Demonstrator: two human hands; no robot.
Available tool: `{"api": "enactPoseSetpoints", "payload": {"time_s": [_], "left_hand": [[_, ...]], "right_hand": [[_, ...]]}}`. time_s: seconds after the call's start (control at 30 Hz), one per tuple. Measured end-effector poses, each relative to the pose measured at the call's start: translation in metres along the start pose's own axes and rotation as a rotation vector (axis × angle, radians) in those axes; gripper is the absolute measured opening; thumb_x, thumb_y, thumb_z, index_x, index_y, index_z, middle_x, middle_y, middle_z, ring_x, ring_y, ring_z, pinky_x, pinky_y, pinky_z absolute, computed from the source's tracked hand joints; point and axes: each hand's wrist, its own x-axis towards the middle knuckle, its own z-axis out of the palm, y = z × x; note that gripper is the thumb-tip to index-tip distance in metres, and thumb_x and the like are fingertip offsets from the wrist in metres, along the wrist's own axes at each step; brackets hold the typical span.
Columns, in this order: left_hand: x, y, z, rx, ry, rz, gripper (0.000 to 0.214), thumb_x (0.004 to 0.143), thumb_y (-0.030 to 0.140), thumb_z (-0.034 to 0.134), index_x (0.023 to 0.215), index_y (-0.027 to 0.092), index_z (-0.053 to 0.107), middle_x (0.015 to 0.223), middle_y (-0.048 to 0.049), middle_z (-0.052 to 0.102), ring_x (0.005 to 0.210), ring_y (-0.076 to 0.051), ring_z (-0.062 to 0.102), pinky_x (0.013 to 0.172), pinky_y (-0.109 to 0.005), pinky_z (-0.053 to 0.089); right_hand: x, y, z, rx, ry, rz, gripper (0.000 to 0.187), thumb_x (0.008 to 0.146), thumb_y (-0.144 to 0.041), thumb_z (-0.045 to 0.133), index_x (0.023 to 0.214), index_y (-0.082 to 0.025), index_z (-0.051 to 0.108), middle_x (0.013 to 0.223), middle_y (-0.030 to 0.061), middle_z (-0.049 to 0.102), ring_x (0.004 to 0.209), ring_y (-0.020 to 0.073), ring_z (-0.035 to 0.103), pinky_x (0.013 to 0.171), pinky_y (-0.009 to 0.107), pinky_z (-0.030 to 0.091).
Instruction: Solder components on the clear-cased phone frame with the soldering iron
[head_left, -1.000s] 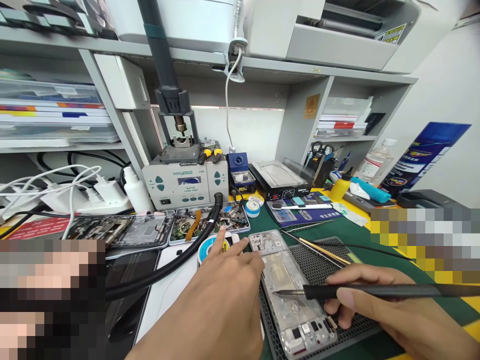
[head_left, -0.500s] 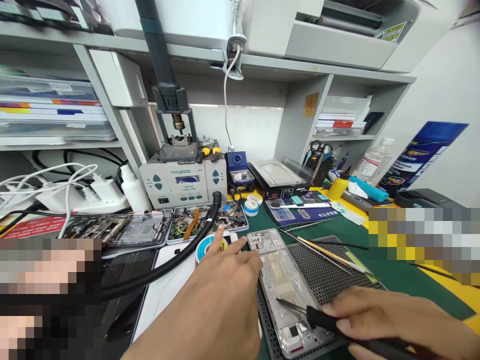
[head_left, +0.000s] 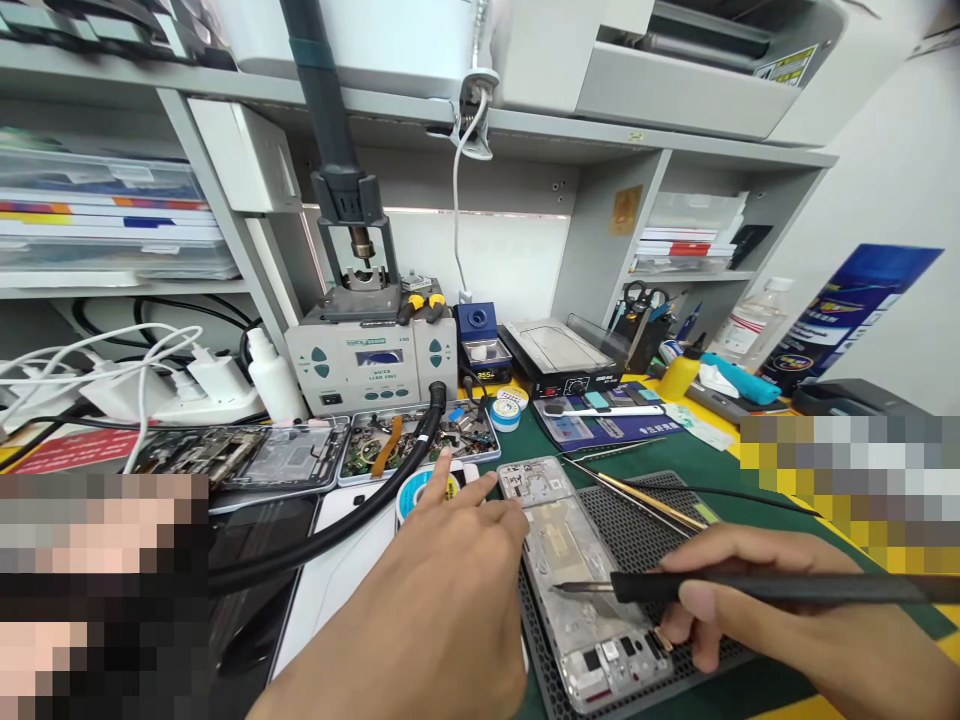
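In the head view a silver phone frame (head_left: 555,525) lies flat on a dark perforated mat (head_left: 637,505). My left hand (head_left: 442,570) reaches over from the left with index and middle fingers stretched out; its fingertips are at the frame's upper left edge, and the thumb is hidden. Gripped in my right hand (head_left: 757,600) is a soldering iron (head_left: 660,588) with a black handle, held nearly level. Its pointed metal tip is over the middle of the frame, and whether it touches cannot be told. The right fingertips are close to the frame's lower right edge.
Tweezers (head_left: 637,490) lie across the mat's upper part. A black hose (head_left: 352,530) runs from the grey hot-air station (head_left: 367,365). Behind are a parts tray (head_left: 420,440), a solder spool (head_left: 412,490) and a heating plate (head_left: 562,365). A blurred-out area covers the left edge.
My right hand has raised and turned the soldering iron, so its handle lies nearly level instead of sloping down to the right. The left hand stays on the frame's edge.
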Motion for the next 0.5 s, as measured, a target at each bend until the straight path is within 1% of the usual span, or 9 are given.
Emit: {"api": "enactPoseSetpoints", "payload": {"time_s": [0.07,0.17,0.23,0.3,0.37,0.4,0.47,0.5], "left_hand": [[0.001,0.0,0.0,0.002,0.002,-0.001,0.023,0.09,0.015,0.053,0.102,0.025,0.069,0.109,-0.0052,0.078,0.126,-0.031,0.068,0.135,-0.064,0.009],[0.001,-0.001,0.0,0.005,0.005,0.0,0.024,0.089,0.015,0.053,0.105,0.025,0.07,0.111,-0.0058,0.078,0.126,-0.031,0.068,0.135,-0.065,0.009],[0.001,-0.002,0.001,0.007,0.005,-0.001,0.024,0.089,0.015,0.053,0.104,0.024,0.07,0.109,-0.0055,0.078,0.123,-0.031,0.069,0.135,-0.066,0.009],[0.001,-0.002,0.001,0.006,0.006,-0.002,0.023,0.089,0.015,0.052,0.102,0.025,0.069,0.106,-0.005,0.077,0.12,-0.031,0.07,0.134,-0.066,0.01],[0.001,-0.002,0.001,0.004,0.006,-0.001,0.024,0.089,0.014,0.052,0.101,0.025,0.069,0.105,-0.0046,0.077,0.12,-0.03,0.07,0.134,-0.066,0.011],[0.002,-0.002,0.002,0.003,0.007,0.001,0.024,0.089,0.014,0.052,0.101,0.025,0.069,0.105,-0.0044,0.077,0.12,-0.03,0.07,0.134,-0.066,0.01],[0.002,-0.002,0.002,0.001,0.008,0.003,0.023,0.089,0.014,0.052,0.1,0.025,0.069,0.104,-0.0043,0.077,0.12,-0.03,0.07,0.135,-0.066,0.009],[0.003,-0.002,0.002,0.001,0.011,0.003,0.022,0.089,0.014,0.053,0.099,0.025,0.069,0.104,-0.0044,0.077,0.12,-0.03,0.07,0.135,-0.066,0.008]], "right_hand": [[0.004,-0.008,0.004,0.091,-0.027,0.032,0.042,0.082,-0.059,0.089,0.092,-0.019,0.083,0.071,0.0078,0.083,0.057,0.0192,0.075,0.059,0.024,0.062],[0.01,-0.013,0.004,0.143,-0.082,0.069,0.041,0.086,-0.058,0.087,0.091,-0.018,0.08,0.07,0.0076,0.083,0.056,0.0164,0.074,0.059,0.022,0.059],[0.013,-0.009,0.0,0.108,-0.11,0.069,0.04,0.086,-0.058,0.087,0.093,-0.019,0.08,0.074,0.008,0.084,0.059,0.0176,0.076,0.062,0.023,0.061],[0.014,-0.002,-0.005,0.015,-0.117,0.038,0.039,0.086,-0.057,0.087,0.096,-0.02,0.081,0.077,0.008,0.085,0.063,0.0206,0.078,0.065,0.027,0.064],[0.014,0.005,-0.01,-0.123,-0.097,-0.064,0.032,0.089,-0.053,0.084,0.1,-0.023,0.084,0.085,0.0078,0.086,0.068,0.0226,0.081,0.066,0.028,0.067],[0.013,0.008,-0.012,-0.202,-0.078,-0.154,0.026,0.091,-0.049,0.084,0.101,-0.025,0.084,0.091,0.0072,0.087,0.074,0.0232,0.082,0.07,0.027,0.068],[0.012,0.01,-0.012,-0.352,-0.054,-0.404,0.012,0.09,-0.035,0.086,0.102,-0.031,0.086,0.103,0.0039,0.088,0.086,0.0226,0.085,0.079,0.025,0.068],[0.011,0.01,-0.012,-0.41,-0.054,-0.537,0.015,0.088,-0.027,0.086,0.102,-0.034,0.086,0.106,0.0018,0.088,0.09,0.0215,0.085,0.083,0.023,0.067]]}}
